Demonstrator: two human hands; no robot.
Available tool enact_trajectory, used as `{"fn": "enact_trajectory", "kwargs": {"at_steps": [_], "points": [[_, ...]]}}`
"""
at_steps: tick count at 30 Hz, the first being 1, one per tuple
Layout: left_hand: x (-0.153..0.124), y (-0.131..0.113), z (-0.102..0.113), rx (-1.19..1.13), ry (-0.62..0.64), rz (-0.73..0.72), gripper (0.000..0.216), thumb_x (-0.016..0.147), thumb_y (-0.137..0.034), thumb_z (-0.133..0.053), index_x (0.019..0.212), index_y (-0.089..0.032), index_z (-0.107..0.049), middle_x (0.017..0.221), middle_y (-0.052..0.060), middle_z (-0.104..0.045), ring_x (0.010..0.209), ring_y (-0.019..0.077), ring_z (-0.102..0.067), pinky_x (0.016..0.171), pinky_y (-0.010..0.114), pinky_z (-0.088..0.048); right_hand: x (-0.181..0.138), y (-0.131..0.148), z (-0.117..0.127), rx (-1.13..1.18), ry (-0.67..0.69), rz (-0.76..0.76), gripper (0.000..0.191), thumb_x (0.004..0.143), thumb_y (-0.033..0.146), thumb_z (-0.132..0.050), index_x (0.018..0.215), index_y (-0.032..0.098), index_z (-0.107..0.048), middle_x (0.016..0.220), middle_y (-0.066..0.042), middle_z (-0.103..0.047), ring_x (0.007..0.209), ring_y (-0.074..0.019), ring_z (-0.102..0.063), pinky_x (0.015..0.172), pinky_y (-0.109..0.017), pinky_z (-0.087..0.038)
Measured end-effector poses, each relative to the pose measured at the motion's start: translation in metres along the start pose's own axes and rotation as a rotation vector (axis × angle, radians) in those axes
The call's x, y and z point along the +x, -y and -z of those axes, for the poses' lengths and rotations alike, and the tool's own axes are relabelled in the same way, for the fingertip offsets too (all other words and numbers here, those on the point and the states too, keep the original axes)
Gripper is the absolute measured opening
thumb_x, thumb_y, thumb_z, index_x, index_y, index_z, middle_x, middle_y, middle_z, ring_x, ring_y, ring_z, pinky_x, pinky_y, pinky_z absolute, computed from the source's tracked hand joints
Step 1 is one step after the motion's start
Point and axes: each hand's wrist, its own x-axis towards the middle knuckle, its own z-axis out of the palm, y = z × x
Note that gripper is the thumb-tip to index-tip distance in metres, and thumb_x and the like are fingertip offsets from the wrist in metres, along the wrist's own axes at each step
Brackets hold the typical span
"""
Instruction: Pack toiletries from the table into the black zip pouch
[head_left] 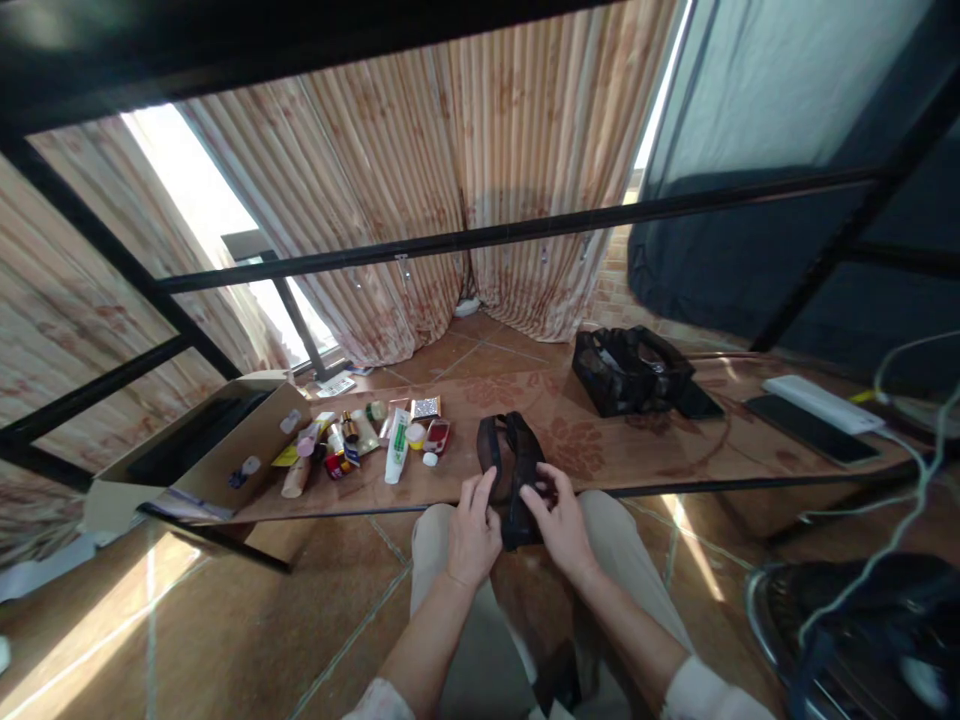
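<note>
A small black mesh pouch (513, 470) lies near the front edge of the low table, between my hands. Its top gapes between two dark bands, and I make out nothing inside it. My left hand (475, 530) grips its left edge with bent fingers. On the other side, my right hand (559, 515) has its thumb and fingers closed on the right wall. Further back to the right stands a larger black mesh bag (630, 370), with some pale contents showing through. Left of the pouch sit a white and green tube (397, 447), a yellow-and-white jar (415, 435) and a small white cap (430, 459).
More small bottles and packets (341, 440) crowd the table's left part, beside an open cardboard box (202, 440). On the right lie a dark phone (814, 428), a white power bank (821, 403) and cables (919, 490). A black metal bar (480, 238) crosses in front of the curtains (390, 180).
</note>
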Motion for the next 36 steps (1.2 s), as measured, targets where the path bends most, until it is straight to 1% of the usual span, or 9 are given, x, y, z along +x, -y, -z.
{"fn": "enact_trajectory", "kwargs": {"at_steps": [6,10,13,18,21,23,28,32,36], "points": [[-0.006,-0.009,-0.001,-0.068,-0.040,-0.080,0.065,0.077,0.001,-0.040,0.137,-0.022,-0.046,0.122,0.009,-0.057,0.117,0.0183,-0.055,0.102,0.033,-0.047,0.002,0.009,0.004,-0.119,-0.090,0.018,0.060,0.072,0.024,-0.059,0.130,0.019,-0.046,0.127,-0.013,-0.056,0.111,-0.0258,-0.059,0.098,-0.044,-0.046],[-0.002,-0.006,0.007,-0.022,-0.259,0.243,0.063,0.073,0.000,-0.044,0.133,-0.019,-0.048,0.118,0.010,-0.056,0.115,0.0213,-0.056,0.102,0.036,-0.046,0.006,0.002,0.026,-0.018,-0.121,-0.035,0.050,0.069,0.016,-0.052,0.119,0.024,-0.052,0.112,-0.009,-0.066,0.105,-0.0255,-0.064,0.095,-0.043,-0.048],[-0.001,-0.010,0.012,0.044,-0.279,0.373,0.064,0.073,-0.002,-0.047,0.135,-0.017,-0.046,0.122,0.012,-0.052,0.118,0.0243,-0.054,0.103,0.039,-0.045,0.001,-0.002,0.033,0.032,-0.065,-0.054,0.040,0.068,0.017,-0.053,0.107,0.026,-0.057,0.102,-0.006,-0.071,0.096,-0.0257,-0.066,0.087,-0.041,-0.052],[-0.018,-0.045,0.013,0.192,-0.293,0.181,0.058,0.081,-0.010,-0.051,0.138,-0.016,-0.043,0.130,0.016,-0.047,0.123,0.0293,-0.048,0.103,0.046,-0.042,-0.014,-0.004,0.026,0.110,0.016,-0.068,0.030,0.073,0.025,-0.055,0.102,0.021,-0.061,0.098,-0.007,-0.072,0.093,-0.0242,-0.067,0.081,-0.036,-0.053],[-0.026,-0.072,0.006,0.087,-0.077,-0.093,0.044,0.086,-0.010,-0.046,0.128,-0.019,-0.054,0.119,0.012,-0.057,0.111,0.0238,-0.055,0.099,0.040,-0.046,-0.020,-0.004,0.025,0.114,0.080,-0.062,0.029,0.074,0.028,-0.056,0.101,0.018,-0.063,0.098,-0.008,-0.072,0.091,-0.0238,-0.067,0.081,-0.035,-0.052],[-0.024,-0.083,-0.002,-0.050,0.113,-0.127,0.038,0.086,-0.009,-0.043,0.119,-0.019,-0.059,0.114,0.011,-0.061,0.107,0.0212,-0.058,0.097,0.035,-0.048,-0.021,-0.004,0.028,0.115,0.110,-0.045,0.029,0.074,0.029,-0.057,0.101,0.018,-0.064,0.097,-0.007,-0.073,0.091,-0.0235,-0.066,0.081,-0.034,-0.052],[0.001,-0.076,-0.022,-0.237,0.147,0.429,0.039,0.083,-0.006,-0.038,0.116,-0.012,-0.058,0.112,0.014,-0.065,0.106,0.0207,-0.062,0.098,0.034,-0.048,-0.021,-0.005,0.037,0.125,0.094,-0.050,0.025,0.079,0.035,-0.058,0.096,0.020,-0.067,0.095,-0.006,-0.073,0.089,-0.0236,-0.066,0.081,-0.033,-0.052],[0.020,-0.056,-0.036,-0.365,0.223,0.547,0.054,0.077,-0.005,-0.047,0.130,-0.014,-0.050,0.121,0.013,-0.063,0.113,0.0199,-0.060,0.102,0.032,-0.044,-0.023,-0.007,0.040,0.133,0.109,-0.039,0.028,0.079,0.037,-0.059,0.099,0.018,-0.068,0.096,-0.006,-0.073,0.089,-0.0240,-0.066,0.080,-0.034,-0.052],[0.033,-0.039,-0.040,-0.423,0.237,0.702,0.043,0.075,-0.010,-0.054,0.117,-0.013,-0.058,0.107,0.011,-0.069,0.101,0.0206,-0.065,0.097,0.032,-0.046,-0.024,-0.009,0.041,0.158,0.118,-0.044,0.031,0.080,0.036,-0.060,0.102,0.017,-0.067,0.099,-0.007,-0.073,0.090,-0.0235,-0.065,0.083,-0.034,-0.050]]}}
